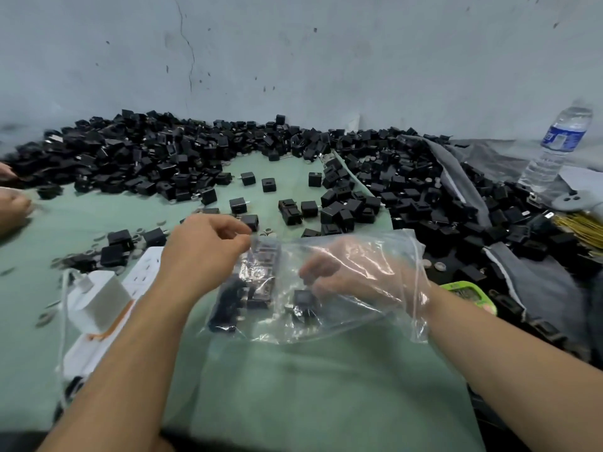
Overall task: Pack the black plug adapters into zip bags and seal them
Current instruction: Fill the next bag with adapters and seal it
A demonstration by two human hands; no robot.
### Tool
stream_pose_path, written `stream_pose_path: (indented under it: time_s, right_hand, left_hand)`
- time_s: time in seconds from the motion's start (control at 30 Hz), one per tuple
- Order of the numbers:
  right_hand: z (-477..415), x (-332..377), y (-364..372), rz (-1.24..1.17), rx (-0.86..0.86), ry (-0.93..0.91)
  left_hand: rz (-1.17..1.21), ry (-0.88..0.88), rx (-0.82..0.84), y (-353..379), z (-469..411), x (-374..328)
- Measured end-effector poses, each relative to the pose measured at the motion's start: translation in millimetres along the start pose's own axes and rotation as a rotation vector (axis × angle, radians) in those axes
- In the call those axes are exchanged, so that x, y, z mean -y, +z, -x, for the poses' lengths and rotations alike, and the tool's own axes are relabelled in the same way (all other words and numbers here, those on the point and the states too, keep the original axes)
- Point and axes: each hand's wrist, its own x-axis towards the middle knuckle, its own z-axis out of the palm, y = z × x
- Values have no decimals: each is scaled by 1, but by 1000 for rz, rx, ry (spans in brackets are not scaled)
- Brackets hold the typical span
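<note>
A clear zip bag (368,308) lies on the green cloth in front of me with several black plug adapters (241,298) inside it. My left hand (202,246) pinches the bag's far left edge between thumb and fingers. My right hand (352,272) is inside the bag through its right-hand opening, fingers curled around a black adapter (303,300). A large heap of loose black adapters (146,154) stretches along the wall and down the right side, with single ones (293,210) scattered just beyond the bag.
A white power strip (107,318) with a white charger plugged in lies at the left. A water bottle (558,148) stands at the far right. Grey cloth (548,282) and a green object (466,291) lie on the right. Another person's hands (13,203) show at the left edge.
</note>
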Motion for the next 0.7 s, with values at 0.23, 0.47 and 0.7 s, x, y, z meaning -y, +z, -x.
stream_pose_path:
  time_s: [0.23,0.47,0.7]
  right_hand:
    - [0,4,-4,223,65,105]
    - [-4,11,0,539,80,81]
    - [-13,8,20,572,-70,121]
  left_hand:
    - [-17,153,371,24,-13,5]
    - [-281,271,485,53,-28,17]
    - [-185,238,443,58,-32,23]
